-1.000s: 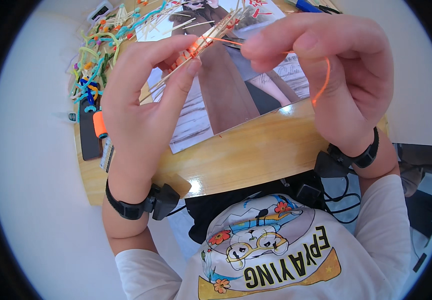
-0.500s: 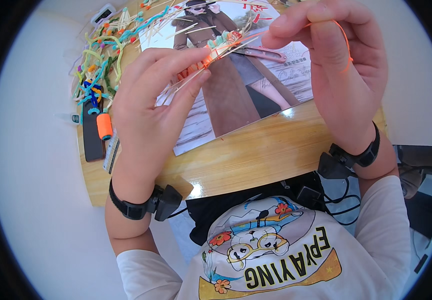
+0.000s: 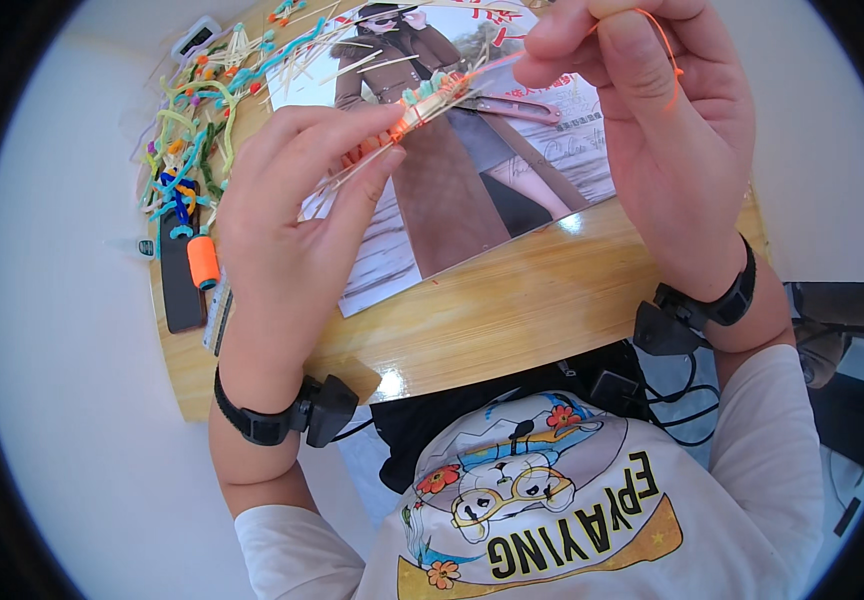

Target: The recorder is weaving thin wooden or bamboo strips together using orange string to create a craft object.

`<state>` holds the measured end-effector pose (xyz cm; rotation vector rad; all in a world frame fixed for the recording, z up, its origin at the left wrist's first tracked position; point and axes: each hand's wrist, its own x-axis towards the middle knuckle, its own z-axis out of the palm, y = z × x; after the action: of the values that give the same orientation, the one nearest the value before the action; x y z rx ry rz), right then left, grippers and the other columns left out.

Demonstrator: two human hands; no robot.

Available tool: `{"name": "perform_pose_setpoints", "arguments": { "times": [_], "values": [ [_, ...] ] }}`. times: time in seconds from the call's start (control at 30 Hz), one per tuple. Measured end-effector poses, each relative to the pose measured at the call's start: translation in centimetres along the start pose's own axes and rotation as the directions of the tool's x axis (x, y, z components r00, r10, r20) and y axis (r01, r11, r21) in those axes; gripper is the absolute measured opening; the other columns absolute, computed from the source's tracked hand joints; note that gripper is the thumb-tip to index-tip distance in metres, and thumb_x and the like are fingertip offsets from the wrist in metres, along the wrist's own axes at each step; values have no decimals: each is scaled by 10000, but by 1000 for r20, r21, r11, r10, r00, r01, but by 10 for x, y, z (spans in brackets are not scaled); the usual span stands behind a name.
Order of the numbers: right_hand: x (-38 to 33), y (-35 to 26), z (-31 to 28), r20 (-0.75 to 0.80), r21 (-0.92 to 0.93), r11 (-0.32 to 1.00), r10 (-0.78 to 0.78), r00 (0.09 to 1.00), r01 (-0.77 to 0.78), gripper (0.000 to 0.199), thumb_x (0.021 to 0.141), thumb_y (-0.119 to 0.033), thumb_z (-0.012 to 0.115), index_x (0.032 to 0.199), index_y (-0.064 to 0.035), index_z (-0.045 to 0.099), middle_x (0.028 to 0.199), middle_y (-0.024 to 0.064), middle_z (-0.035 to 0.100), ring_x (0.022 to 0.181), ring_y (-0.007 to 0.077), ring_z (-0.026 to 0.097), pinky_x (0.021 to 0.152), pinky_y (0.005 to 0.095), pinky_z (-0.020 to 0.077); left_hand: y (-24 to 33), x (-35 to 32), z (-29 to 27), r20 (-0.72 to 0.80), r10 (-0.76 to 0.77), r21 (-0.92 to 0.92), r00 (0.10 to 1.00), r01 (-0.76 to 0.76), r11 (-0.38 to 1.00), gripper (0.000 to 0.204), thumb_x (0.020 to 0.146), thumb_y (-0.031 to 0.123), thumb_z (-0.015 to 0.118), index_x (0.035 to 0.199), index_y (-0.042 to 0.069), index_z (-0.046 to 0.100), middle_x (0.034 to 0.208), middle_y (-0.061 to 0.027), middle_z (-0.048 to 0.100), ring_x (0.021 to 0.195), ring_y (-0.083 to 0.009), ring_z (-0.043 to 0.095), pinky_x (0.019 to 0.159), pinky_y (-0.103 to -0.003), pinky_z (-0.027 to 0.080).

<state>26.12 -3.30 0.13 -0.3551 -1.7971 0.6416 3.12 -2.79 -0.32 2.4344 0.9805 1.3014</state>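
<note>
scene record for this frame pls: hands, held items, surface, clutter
left hand: left hand pinches a bundle of thin pale sticks bound with orange and teal thread
right hand: right hand raised above the table, orange thread looped over its fingers
link: whether the thread reaches the bundle cannot be told
surface: wooden table
under hands: open magazine page, lying flat
clutter: tangle of coloured threads and sticks at the table's left; orange spool beside a dark flat bar
wrists: black bands on both
</note>
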Motion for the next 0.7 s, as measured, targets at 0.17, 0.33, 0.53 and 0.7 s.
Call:
{"name": "perform_pose_setpoints", "arguments": {
  "times": [0.17,0.33,0.53,0.7],
  "values": [
    [-1,3,3,-5,34,999,18,1000,-18,83,958,-84,451,1006,-17,466,847,168,614,736,200,613,689,328,528,-4,3,-1,-56,-4,-26,998,3,1000,236,743,3,702,975,44,673,846,-53,618,719,-133,552,662,-240,444],
    [-6,-5,10,-8,76,997,19,1000,-19,78,956,-81,455,1001,-19,469,842,162,615,733,194,610,686,324,526,-8,1,-3,-172,-112,-147,979,87,985,224,778,46,699,997,21,660,854,-45,625,755,-124,561,714,-228,441],
    [-3,-12,22,-55,180,963,213,976,-200,75,944,-64,475,996,-11,483,868,138,618,772,170,610,735,303,509,8,1,-9,-102,-494,-542,864,368,756,298,834,141,686,1082,-10,619,932,-66,644,819,-96,590,724,-225,479],
    [-5,-10,30,-16,253,917,323,946,-309,89,938,-65,491,996,1,502,889,112,617,813,150,608,760,285,496,0,1,-10,14,-525,-633,851,414,654,336,840,199,684,1089,-14,611,956,-89,649,829,-93,601,703,-223,495]
  ]
}}
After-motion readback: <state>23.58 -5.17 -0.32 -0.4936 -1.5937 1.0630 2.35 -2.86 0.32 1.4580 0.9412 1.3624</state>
